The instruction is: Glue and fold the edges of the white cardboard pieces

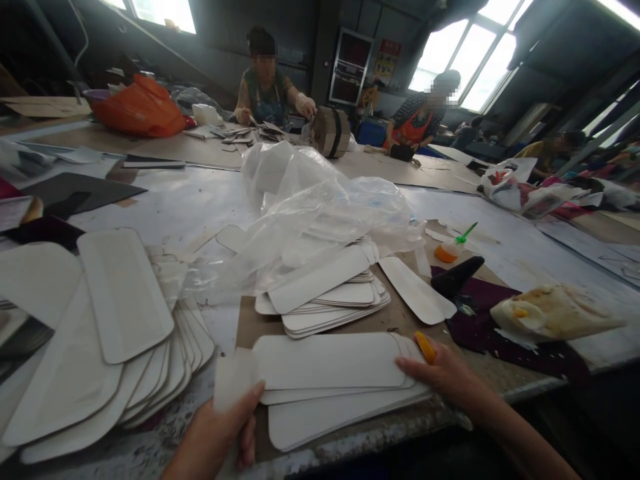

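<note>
White rounded panels (330, 363) lie in a fanned stack near the table's front edge. My left hand (220, 427) is closed at the stack's left end, pinching a pale translucent strip (233, 377) between thumb and fingers. At the right end my right hand (437, 367) rests its thumb on the panels, with its other fingers curled and partly hidden; a yellow-orange piece (425, 347) shows at its index finger. Behind these sits another stack of white panels (335, 300), partly under clear plastic (310, 200). A single panel (417, 290) lies to its right.
More white panels (125, 293) spread over the left side. On the right are a black tool (457, 277), a small orange bottle with a green tip (449, 251) and a glue-stained container (555, 313) on dark cloth (525, 353). Two people work across the table; others are farther right.
</note>
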Available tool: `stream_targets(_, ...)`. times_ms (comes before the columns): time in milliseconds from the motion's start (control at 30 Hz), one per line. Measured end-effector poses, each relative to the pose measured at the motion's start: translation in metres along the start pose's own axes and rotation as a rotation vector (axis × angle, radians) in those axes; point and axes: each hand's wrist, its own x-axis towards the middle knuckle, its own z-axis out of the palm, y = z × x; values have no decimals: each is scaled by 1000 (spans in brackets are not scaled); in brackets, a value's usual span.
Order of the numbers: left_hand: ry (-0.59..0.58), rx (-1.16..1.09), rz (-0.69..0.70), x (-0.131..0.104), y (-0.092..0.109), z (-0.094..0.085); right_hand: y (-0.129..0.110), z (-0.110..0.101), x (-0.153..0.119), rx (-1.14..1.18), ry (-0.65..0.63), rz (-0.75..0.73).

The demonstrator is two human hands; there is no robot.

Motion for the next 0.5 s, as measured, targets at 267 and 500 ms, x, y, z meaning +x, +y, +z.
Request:
stream_targets(267,-77,147,81,2,17,-19,14,1,-57,-152,222,-355)
stream_targets(500,218,381,171,-34,-24,-10,54,10,-60,-216,308,-479)
